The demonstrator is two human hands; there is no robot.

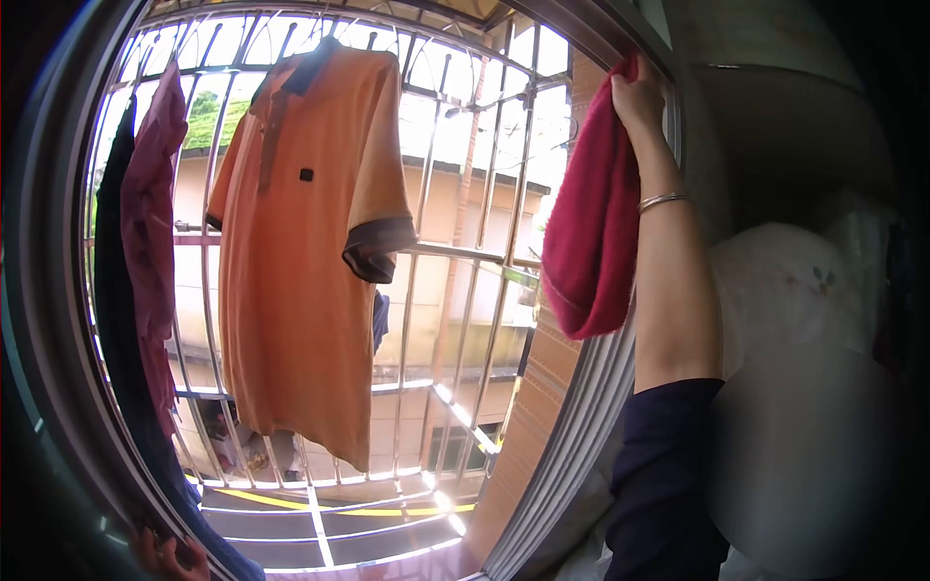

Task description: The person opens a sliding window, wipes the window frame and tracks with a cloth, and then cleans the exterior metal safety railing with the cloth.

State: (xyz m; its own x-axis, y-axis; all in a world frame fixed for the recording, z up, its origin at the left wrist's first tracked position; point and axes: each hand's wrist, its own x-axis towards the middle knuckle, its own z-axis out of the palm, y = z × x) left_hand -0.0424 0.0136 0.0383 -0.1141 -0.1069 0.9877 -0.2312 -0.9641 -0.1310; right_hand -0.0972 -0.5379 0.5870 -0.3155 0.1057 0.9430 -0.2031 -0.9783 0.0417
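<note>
High on the right, my right hand (pixel 636 99) grips the top of a red, fuzzy towel (pixel 593 218), which hangs down in folds beside the window's right side. A thin bracelet circles that wrist, and a dark sleeve covers the upper part of the arm. At the bottom left, in shadow, my left hand (pixel 170 554) has its fingers curled at the lower edge of the dark window frame (pixel 60 320); the rest of it is hidden. An orange polo shirt (pixel 300 261) with dark cuffs hangs between the two hands.
Metal security bars (pixel 472 290) enclose the space beyond the window. A pink garment (pixel 157 213) and a dark garment (pixel 114 261) hang at the left. Light brown tiles (pixel 528 436) line the outer wall at right. A whitish bundle (pixel 785 281) stands indoors at right.
</note>
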